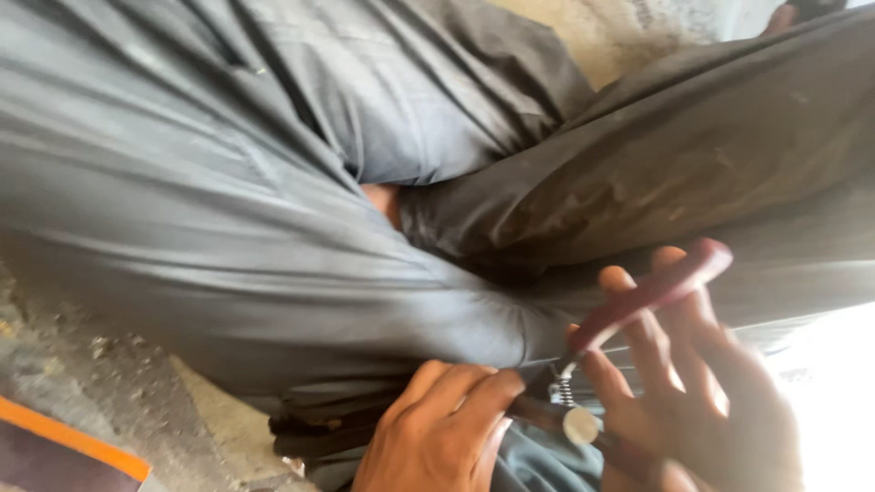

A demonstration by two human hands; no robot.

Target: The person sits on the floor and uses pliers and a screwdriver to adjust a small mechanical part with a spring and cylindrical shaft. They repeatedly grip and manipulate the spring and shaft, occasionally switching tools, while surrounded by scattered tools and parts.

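Observation:
My right hand [697,392] is at the lower right, its fingers curled around the dark red handle [656,292] of a plier-like hand tool. The handle slants up to the right. A small coil spring [565,392] and a round pale metal knob [581,425] show between the tool's two arms. My left hand [437,433], at the bottom centre, pinches the tool's dark lower arm [538,412] close to the spring. The tool's head is hidden behind my hands. Both hands rest against my lap, which is covered in grey cloth [228,228].
Grey, partly stained trouser cloth [693,155] fills most of the view. A rough concrete floor [109,392] shows at the lower left, with a dark flat object edged in orange [64,451] in the corner. Bright glare washes out the lower right.

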